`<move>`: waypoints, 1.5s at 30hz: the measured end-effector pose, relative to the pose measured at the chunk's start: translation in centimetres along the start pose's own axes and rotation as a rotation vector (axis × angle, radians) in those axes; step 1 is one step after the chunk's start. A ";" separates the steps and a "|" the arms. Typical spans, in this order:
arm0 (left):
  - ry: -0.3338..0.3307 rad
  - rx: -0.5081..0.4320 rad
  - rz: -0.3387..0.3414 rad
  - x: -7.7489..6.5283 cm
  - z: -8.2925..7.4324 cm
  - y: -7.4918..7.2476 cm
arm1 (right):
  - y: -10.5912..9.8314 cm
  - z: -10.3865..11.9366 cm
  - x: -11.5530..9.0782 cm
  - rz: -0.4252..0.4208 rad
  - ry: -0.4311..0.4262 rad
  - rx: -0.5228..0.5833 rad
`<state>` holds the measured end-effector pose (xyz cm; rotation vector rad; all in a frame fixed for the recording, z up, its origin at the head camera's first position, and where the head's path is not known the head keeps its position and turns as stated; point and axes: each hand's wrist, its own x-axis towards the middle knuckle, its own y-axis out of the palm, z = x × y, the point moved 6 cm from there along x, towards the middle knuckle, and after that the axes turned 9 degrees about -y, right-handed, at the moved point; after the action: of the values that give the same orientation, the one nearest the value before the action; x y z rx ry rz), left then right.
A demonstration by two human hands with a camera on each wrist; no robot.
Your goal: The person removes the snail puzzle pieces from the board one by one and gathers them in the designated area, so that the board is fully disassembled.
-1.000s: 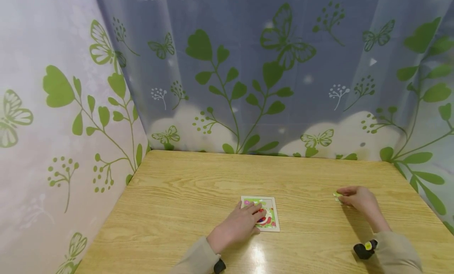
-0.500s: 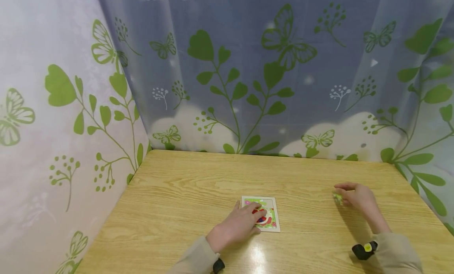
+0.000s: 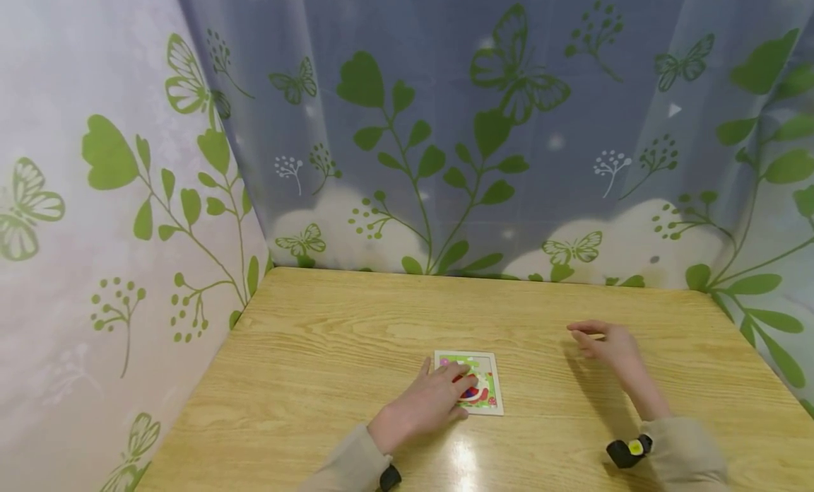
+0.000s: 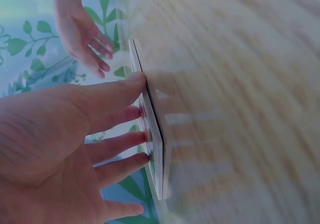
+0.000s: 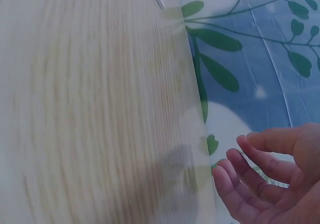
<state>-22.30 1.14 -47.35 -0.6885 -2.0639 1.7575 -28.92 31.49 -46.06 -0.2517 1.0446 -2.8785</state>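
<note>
A small square picture puzzle (image 3: 488, 399) with a white frame lies flat on the table. Its picture has green, red and blue parts, with a pale bare patch at the upper right. My left hand (image 3: 425, 399) rests on it, fingers spread and fairly straight over its left part, thumb at the near edge. To the right, my right hand (image 3: 610, 347) is raised over the table with thumb and fingertips close together. In the right wrist view, a sliver of a green-and-white puzzle piece (image 5: 267, 173) shows between the fingers; most of it is hidden.
The wooden table (image 3: 343, 343) meets a blue-grey cloth (image 3: 439, 160) with green leaves and butterflies at its far edge. A pale cloth (image 3: 127, 252) with similar prints borders the left side. Dark wrist-worn cameras (image 3: 628, 451) sit at both cuffs.
My right hand has moved left and a little toward the far edge; the green puzzle piece at its fingertips no longer shows in the head view. My left hand stays on the picture puzzle.
</note>
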 end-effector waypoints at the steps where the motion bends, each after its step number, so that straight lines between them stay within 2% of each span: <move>1: 0.002 0.001 -0.004 0.0 0.0 0.0 | 0.3 0.2 0.0 0.002 -0.004 0.011; 10: 0.013 -0.016 -0.034 0.1 0.1 -0.1 | 2.9 2.4 0.4 0.031 -0.032 0.072; 21: -0.032 -0.043 -0.059 -1.0 1.3 -0.4 | 5.8 4.5 0.8 0.046 -0.092 0.167; 30: -0.085 -0.057 -0.006 -2.1 2.6 0.2 | 8.2 6.2 0.8 0.096 -0.113 0.191; 36: -0.088 -0.020 0.003 -2.2 2.6 0.4 | 10.0 7.3 0.8 0.127 -0.121 0.224; 45: -0.116 0.001 0.050 -2.2 2.2 0.2 | 12.0 8.1 0.8 0.157 -0.083 0.174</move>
<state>-21.70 -1.91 -47.78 -0.6574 -2.1380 1.8664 -28.13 17.09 -47.53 -0.2623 0.7586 -2.7692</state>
